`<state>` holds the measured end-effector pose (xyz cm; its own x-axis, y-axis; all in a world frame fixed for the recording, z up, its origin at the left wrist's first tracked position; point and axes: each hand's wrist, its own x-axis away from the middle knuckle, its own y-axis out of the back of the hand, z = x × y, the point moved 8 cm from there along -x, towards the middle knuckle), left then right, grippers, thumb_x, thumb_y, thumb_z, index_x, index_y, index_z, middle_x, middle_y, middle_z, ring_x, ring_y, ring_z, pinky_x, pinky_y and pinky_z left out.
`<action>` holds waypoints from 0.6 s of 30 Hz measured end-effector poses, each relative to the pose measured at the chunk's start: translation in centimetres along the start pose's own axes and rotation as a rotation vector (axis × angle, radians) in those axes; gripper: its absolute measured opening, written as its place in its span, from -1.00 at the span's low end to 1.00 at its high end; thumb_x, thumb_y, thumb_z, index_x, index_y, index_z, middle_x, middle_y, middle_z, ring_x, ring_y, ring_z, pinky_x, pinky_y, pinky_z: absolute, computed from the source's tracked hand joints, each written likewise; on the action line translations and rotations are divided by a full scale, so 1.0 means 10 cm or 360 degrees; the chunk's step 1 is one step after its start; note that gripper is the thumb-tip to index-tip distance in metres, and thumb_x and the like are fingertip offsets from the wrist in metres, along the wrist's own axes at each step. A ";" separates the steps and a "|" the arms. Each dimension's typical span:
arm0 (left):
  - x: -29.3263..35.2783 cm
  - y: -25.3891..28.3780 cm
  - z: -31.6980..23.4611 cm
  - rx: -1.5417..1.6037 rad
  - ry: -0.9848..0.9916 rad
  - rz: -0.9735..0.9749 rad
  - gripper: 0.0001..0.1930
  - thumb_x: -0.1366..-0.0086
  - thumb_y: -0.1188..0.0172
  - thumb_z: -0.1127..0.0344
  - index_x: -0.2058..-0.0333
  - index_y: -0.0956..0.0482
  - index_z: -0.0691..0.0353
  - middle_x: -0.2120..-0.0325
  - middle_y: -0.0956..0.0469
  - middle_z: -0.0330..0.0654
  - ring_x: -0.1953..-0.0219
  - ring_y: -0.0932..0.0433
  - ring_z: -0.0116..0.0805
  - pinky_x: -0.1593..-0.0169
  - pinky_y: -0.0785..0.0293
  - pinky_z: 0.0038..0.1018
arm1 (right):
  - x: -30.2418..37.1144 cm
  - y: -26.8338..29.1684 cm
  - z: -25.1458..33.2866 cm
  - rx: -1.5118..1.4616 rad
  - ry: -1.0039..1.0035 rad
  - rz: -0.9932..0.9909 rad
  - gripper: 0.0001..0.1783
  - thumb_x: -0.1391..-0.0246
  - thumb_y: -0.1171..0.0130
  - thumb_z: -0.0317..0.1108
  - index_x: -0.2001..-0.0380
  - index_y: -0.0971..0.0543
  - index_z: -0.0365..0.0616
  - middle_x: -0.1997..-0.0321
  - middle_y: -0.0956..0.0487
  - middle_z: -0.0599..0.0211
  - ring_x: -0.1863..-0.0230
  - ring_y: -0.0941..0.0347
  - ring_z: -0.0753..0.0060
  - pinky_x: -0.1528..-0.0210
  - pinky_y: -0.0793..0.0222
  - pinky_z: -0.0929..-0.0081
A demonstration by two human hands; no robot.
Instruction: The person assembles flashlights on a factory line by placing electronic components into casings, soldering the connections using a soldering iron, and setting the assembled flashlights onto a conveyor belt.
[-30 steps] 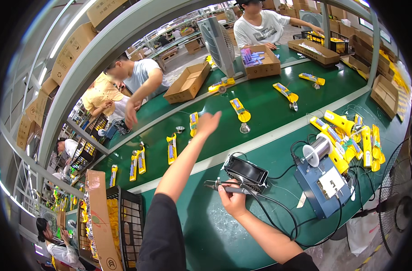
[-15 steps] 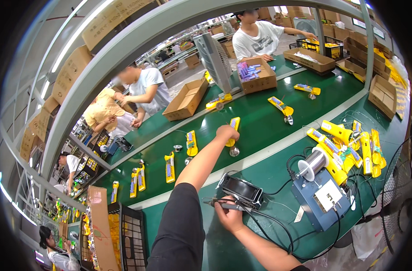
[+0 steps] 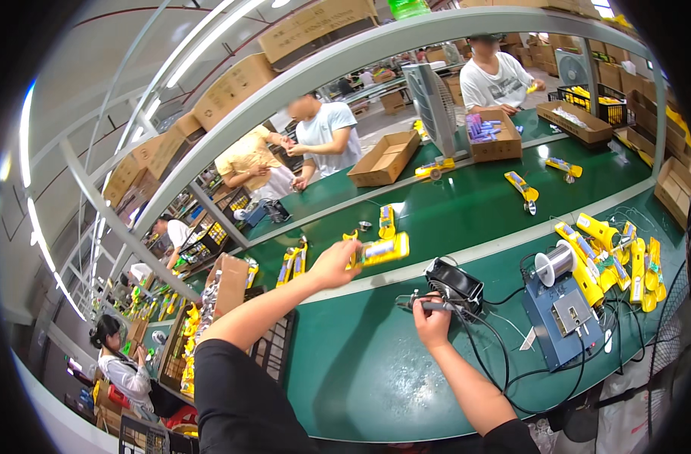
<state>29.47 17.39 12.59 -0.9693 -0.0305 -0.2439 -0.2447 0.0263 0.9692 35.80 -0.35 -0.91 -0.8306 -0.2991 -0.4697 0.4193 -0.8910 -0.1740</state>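
My left hand [image 3: 335, 265] is closed on one end of a yellow flashlight body [image 3: 386, 251], held over the near edge of the green conveyor belt. The open side of its casing faces up. My right hand [image 3: 432, 324] grips a soldering iron [image 3: 435, 306] above the green bench, its tip pointing left. A black box-shaped device [image 3: 454, 283] stands just beyond the iron. Another opened flashlight body [image 3: 387, 222] with a blue cell lies on the belt behind the held one, near a small round silver reflector [image 3: 364, 225].
A blue soldering station [image 3: 561, 321] with a solder spool [image 3: 555, 263] stands to the right, cables trailing. Behind it lie piled flashlight bodies [image 3: 599, 261]. More sit along the belt [image 3: 451, 200]. A black crate [image 3: 273, 340] is at the left. Co-workers [image 3: 326, 136] stand across the belt.
My left hand has taken a flashlight body off the belt and brought it left and nearer. The view has turned left. My right hand still holds the soldering iron.
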 end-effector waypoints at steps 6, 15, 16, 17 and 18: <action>1.08 -0.14 -0.75 0.0065 -0.0283 0.0320 -0.55 0.14 -0.19 0.43 0.21 -0.28 0.22 0.29 -0.37 -0.09 0.21 -0.38 -0.08 0.20 -0.38 -0.32 | 0.00 0.01 -0.02 0.0114 0.0131 -0.0020 -0.80 0.13 -0.12 -0.35 0.61 -0.40 -0.26 0.67 -0.36 0.35 0.74 -0.25 0.58 0.68 -0.14 0.61; 1.87 -0.74 -1.58 0.0051 -0.0510 0.0969 -0.46 0.15 -0.20 0.38 0.11 -0.25 0.22 0.18 -0.31 -0.13 0.08 -0.29 -0.17 0.03 -0.23 -0.35 | 0.05 0.05 0.08 0.0143 0.0182 -0.0104 -0.81 0.12 -0.12 -0.37 0.66 -0.42 -0.25 0.63 -0.41 0.32 0.64 -0.34 0.48 0.60 -0.22 0.59; 1.90 -0.76 -1.60 0.0057 -0.0505 0.0975 -0.46 0.15 -0.20 0.38 0.11 -0.25 0.22 0.18 -0.31 -0.13 0.08 -0.29 -0.17 0.03 -0.23 -0.35 | 0.07 0.06 0.08 0.0143 0.0174 -0.0101 -0.81 0.12 -0.12 -0.37 0.66 -0.42 -0.25 0.63 -0.41 0.32 0.64 -0.34 0.48 0.60 -0.22 0.59; 1.91 -0.73 -1.66 0.0121 -0.0576 0.1023 -0.47 0.11 -0.20 0.34 0.10 -0.26 0.23 0.17 -0.31 -0.13 0.08 -0.29 -0.17 0.03 -0.23 -0.35 | 0.06 0.07 0.10 0.0109 0.0168 -0.0108 -0.81 0.12 -0.12 -0.37 0.65 -0.43 -0.25 0.63 -0.41 0.31 0.65 -0.34 0.47 0.60 -0.21 0.58; 1.93 -0.71 -1.71 0.0186 -0.0648 0.1072 -0.48 0.06 -0.19 0.29 0.08 -0.26 0.24 0.17 -0.32 -0.12 0.08 -0.29 -0.17 0.03 -0.23 -0.35 | 0.06 0.09 0.13 0.0076 0.0160 -0.0117 -0.81 0.12 -0.12 -0.36 0.65 -0.43 -0.24 0.64 -0.41 0.31 0.67 -0.34 0.46 0.61 -0.21 0.58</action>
<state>12.87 -0.46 1.60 -0.8364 0.3960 0.3789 0.4183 0.0145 0.9082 35.18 -1.73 -0.26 -0.8165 -0.1986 -0.5420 0.3386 -0.9252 -0.1711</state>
